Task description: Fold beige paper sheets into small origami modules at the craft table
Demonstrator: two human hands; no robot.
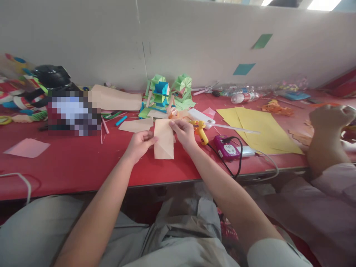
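Note:
A pale cream piece of paper, taller than wide, is held up above the front of the red table. A diagonal crease shows near its lower end. My left hand pinches its left edge between thumb and fingers. At its upper right corner, my right hand grips the paper with thumb and fingertips. Just right of that hand lies a yellow hot glue gun with a long clear glue stick in its back. Behind the held sheet stands a green and blue folded-paper model.
Yellow paper sheets lie to the right, near a purple power socket with cables. Another person's hand and arm rest at the far right. Cream sheets, a pink paper and plastic bottles are spread over the table.

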